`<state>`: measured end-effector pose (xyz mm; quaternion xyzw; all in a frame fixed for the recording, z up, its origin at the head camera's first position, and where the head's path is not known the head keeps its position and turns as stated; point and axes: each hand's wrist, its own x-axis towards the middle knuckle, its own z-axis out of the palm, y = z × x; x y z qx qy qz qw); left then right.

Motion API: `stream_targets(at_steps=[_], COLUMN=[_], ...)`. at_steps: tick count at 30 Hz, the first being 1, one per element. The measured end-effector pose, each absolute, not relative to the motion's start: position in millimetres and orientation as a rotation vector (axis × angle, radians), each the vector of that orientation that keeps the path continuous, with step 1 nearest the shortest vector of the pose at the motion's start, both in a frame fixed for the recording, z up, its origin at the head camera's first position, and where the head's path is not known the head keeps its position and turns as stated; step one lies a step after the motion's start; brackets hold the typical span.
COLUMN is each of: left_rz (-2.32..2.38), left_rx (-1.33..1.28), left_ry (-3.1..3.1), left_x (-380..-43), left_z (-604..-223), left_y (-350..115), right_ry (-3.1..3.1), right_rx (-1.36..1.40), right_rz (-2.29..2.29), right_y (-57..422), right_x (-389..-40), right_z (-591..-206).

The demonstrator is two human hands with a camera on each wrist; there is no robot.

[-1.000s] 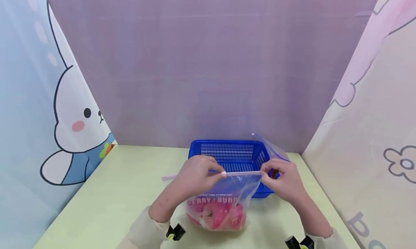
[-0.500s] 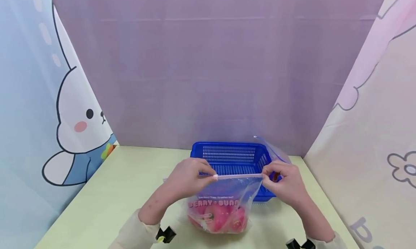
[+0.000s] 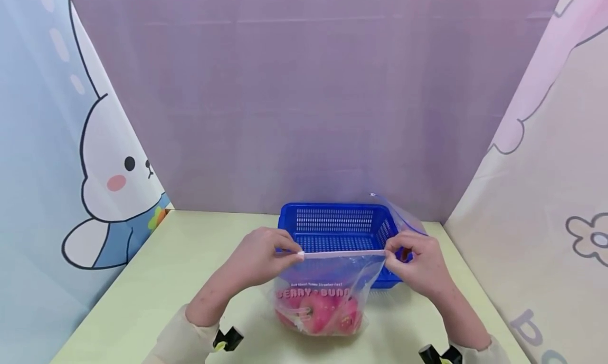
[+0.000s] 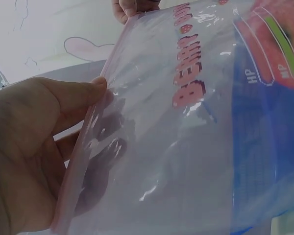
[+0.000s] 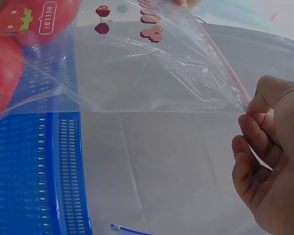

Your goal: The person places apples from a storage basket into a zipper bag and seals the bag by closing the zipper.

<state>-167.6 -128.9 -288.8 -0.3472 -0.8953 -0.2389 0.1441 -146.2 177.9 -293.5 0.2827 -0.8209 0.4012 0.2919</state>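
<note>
A clear zip bag (image 3: 332,271) printed "BERRY BUNNY"-style in pink stands upright at the table's front, with several red round fruits (image 3: 320,314) in its bottom. My left hand (image 3: 258,256) pinches the pink zip strip (image 4: 90,110) along the top edge, at a small white slider (image 3: 301,255). At the strip's right end, my right hand (image 3: 420,261) pinches the bag's top corner between thumb and forefinger. In the right wrist view that hand's other fingers (image 5: 255,171) are curled beside the corner. The fruits show red through the plastic.
Just behind the bag stands a blue plastic basket (image 3: 334,207) with slotted walls. Another clear bag with a blue zip strip (image 3: 404,216) leans at the basket's right rear, partly behind my right hand. A grey-purple cloth (image 3: 304,100) rises behind the pale table (image 3: 199,269).
My left hand has moved left along the bag's top edge, and the white slider has moved left with it. My right hand keeps its pinch on the right corner.
</note>
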Motion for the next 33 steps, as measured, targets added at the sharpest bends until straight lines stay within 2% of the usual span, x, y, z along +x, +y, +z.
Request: stream_targets(at_steps=[33], left_rz=[-0.728], left_rx=[-0.832], left_ry=[-2.661], left_x=[-165.9], left_z=[-294.7], left_y=[-180.1], right_ry=[-2.178], right_rx=[0.714], right_rz=[1.136], right_y=[181.1], right_x=[-154.5], right_z=[-299.5])
